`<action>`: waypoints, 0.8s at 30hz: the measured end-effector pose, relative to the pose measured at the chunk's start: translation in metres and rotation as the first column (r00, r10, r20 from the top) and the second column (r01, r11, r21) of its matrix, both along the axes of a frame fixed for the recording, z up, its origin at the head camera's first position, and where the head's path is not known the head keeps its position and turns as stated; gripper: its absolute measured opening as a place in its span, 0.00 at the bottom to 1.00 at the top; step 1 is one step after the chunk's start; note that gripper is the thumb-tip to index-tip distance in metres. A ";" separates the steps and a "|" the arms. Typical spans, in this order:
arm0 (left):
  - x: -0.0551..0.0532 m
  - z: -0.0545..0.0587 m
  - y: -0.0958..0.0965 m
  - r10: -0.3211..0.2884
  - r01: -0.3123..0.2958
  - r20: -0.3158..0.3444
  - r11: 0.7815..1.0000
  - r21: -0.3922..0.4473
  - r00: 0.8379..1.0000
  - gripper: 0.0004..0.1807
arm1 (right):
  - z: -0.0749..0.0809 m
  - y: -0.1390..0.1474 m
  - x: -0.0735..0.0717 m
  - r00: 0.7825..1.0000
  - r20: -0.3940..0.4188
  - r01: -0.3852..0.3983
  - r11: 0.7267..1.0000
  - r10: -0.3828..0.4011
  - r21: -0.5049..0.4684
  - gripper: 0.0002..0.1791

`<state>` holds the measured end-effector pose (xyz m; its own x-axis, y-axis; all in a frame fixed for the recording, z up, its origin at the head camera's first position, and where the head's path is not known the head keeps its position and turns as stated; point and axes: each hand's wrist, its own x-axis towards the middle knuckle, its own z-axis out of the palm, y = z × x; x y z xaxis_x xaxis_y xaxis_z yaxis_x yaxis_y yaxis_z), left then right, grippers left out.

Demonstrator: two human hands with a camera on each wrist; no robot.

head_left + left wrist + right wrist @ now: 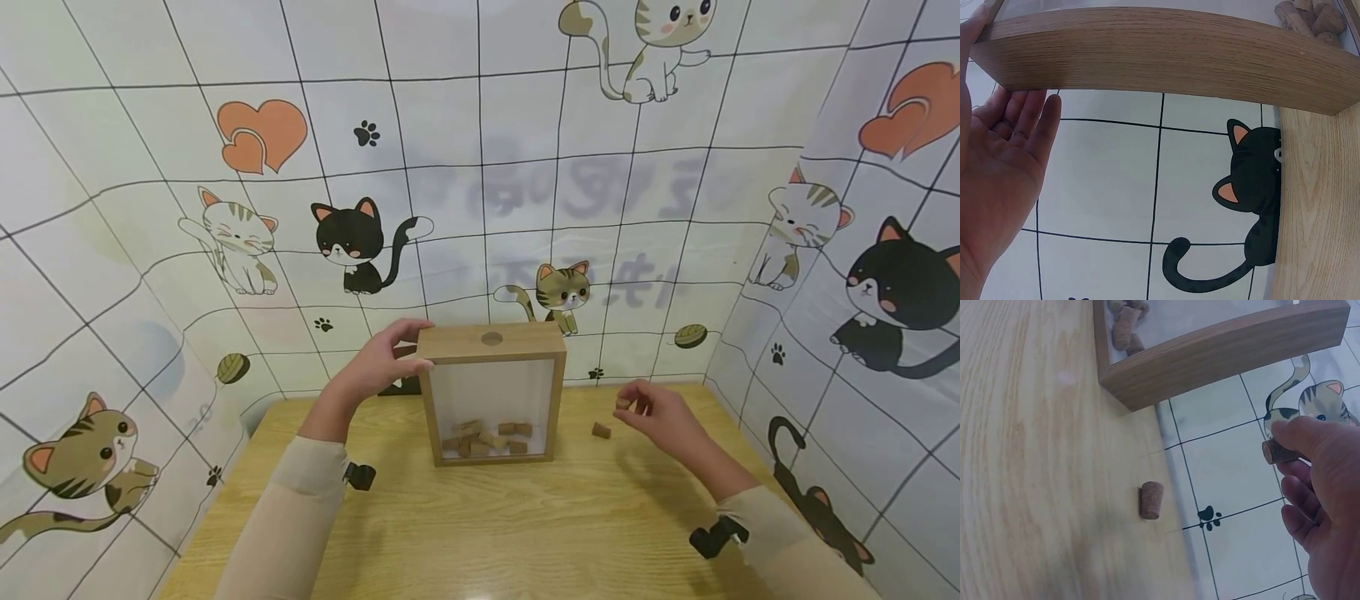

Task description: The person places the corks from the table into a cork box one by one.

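Note:
A wooden box [558, 400] with a clear front and a round hole [492, 338] in its top stands upright on the table. Several corks [480, 440] lie at its bottom, behind the front pane. My left hand [382, 362] grips the box's upper left corner, thumb at the front edge and fingers behind. To the right of the box, my right hand [660, 417] pinches a cork [1279, 452] between thumb and index finger, above the table. One loose cork [1152, 500] lies on the table between that hand and the box.
The light wooden table [465, 533] reaches back to a wall covering [465, 208] printed with cartoon cats and grid lines. Similar printed sides rise at left and right. A small black device [360, 477] is strapped at the left wrist, another [718, 536] at the right.

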<state>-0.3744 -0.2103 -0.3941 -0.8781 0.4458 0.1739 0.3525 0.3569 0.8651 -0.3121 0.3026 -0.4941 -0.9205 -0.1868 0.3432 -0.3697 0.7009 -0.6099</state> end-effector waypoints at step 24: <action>-0.003 -0.002 -0.001 -0.012 0.012 0.004 1.000 0.013 1.000 0.41 | 0.057 -0.011 -0.009 0.987 -0.159 -0.008 1.000 0.010 0.014 0.11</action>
